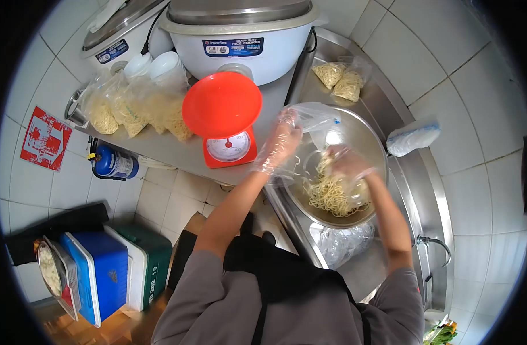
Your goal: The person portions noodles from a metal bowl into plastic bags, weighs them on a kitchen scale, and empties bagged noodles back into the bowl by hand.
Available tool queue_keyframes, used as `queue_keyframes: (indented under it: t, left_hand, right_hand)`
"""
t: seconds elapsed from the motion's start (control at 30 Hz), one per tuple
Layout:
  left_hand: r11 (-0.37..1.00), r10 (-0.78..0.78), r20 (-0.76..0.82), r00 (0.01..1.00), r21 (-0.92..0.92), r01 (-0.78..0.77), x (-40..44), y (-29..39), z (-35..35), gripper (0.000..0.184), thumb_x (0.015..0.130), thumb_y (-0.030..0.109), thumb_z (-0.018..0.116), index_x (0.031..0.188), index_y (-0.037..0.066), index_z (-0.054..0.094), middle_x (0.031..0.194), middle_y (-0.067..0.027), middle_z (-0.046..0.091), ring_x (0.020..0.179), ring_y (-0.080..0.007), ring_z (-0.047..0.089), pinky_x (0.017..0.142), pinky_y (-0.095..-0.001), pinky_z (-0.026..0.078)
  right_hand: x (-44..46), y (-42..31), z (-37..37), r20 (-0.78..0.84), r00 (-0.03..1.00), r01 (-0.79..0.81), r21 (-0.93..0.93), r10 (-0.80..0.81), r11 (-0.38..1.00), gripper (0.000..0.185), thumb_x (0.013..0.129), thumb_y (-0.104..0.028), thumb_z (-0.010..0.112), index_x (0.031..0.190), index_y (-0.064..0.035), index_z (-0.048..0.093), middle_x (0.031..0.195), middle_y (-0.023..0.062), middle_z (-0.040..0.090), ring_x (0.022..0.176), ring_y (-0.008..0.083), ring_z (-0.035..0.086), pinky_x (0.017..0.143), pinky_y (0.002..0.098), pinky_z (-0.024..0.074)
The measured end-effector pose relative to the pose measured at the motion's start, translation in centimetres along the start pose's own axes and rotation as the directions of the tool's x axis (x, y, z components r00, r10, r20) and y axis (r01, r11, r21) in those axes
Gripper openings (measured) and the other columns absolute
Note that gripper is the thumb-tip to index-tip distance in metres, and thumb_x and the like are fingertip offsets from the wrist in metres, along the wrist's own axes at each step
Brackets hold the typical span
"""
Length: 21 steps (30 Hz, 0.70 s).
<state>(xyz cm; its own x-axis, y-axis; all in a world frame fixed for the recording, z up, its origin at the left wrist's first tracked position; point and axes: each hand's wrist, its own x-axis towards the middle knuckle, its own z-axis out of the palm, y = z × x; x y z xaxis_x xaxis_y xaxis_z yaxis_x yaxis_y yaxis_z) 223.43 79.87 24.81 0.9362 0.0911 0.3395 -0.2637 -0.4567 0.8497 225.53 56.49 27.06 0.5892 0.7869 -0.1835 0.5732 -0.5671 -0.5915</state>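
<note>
A wide steel bowl (379, 138) sits over the sink, with a heap of pale noodles (332, 195) in its lower part. My left hand (286, 138), in a clear plastic glove, is closed on the edge of a clear plastic bag (318, 115) at the bowl's upper left. Inside the bowl, my right hand (349, 164), also gloved, has its fingers closed on some noodles beside the bag's mouth. To the left stands a red kitchen scale (229, 146) with a round red pan (222, 103), which holds nothing.
Filled noodle bags (137, 109) line the counter left of the scale, near rice cookers (235, 34). Two more bags (347, 83) lie behind the bowl. Crumpled plastic (344, 244) is below it, a wrapped roll (413, 139) and tap (436, 241) to the right.
</note>
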Motion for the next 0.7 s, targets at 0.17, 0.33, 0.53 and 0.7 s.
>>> queue_keyframes:
  t: [0.17,0.33,0.53,0.7]
  left_hand:
    - [0.99,-0.021,0.069,0.997,-0.136,0.03,1.8,1.7,-1.6,0.035,0.083,0.014,0.057,0.111,-0.005,0.052,0.114,-0.0237,0.052,0.097,-0.0352,0.057,0.083,-0.0365,0.047]
    - [0.993,0.115,-0.044,0.992,-0.017,-0.116,1.9,1.0,-1.2,0.028,0.082,0.011,0.057,0.104,-0.007,0.053,0.106,-0.022,0.055,0.085,-0.0336,0.061,0.074,-0.0358,0.05]
    - [0.994,0.056,-0.007,0.998,0.092,-0.056,1.2,4.4,-3.1,0.037,0.08,0.012,0.059,0.11,-0.008,0.053,0.114,-0.0262,0.053,0.105,-0.0366,0.053,0.09,-0.0393,0.042]
    - [0.989,0.093,0.004,0.996,0.115,-0.092,1.0,4.7,-3.5,0.04,0.08,0.015,0.059,0.113,-0.007,0.053,0.119,-0.0283,0.05,0.113,-0.0392,0.047,0.096,-0.0394,0.039]
  right_hand:
    - [-4.0,-6.5,-8.6,-0.177,0.941,-0.104,0.66,0.289,0.744,0.026,0.067,-0.007,0.068,0.09,-0.0007,0.059,0.081,0.0033,0.059,0.072,0.0097,0.056,0.064,0.0244,0.047]
    - [-5.5,-8.2,-11.2,-0.266,0.919,-0.069,0.615,0.29,0.785,0.025,0.067,-0.004,0.065,0.091,-0.0002,0.06,0.086,0.0037,0.059,0.072,0.0083,0.056,0.063,0.0231,0.0471]
    - [-0.7,3.9,-1.3,0.056,0.996,0.087,-0.263,-0.074,0.961,0.034,0.07,-0.02,0.064,0.1,-0.0035,0.06,0.1,0.0099,0.061,0.088,0.0277,0.058,0.08,0.0344,0.0464]
    - [2.1,-0.9,8.9,-0.046,0.904,-0.338,-0.685,0.424,0.645,0.048,0.074,-0.012,0.057,0.119,0.0026,0.044,0.093,0.017,0.061,0.087,0.0294,0.061,0.071,0.0363,0.0507]
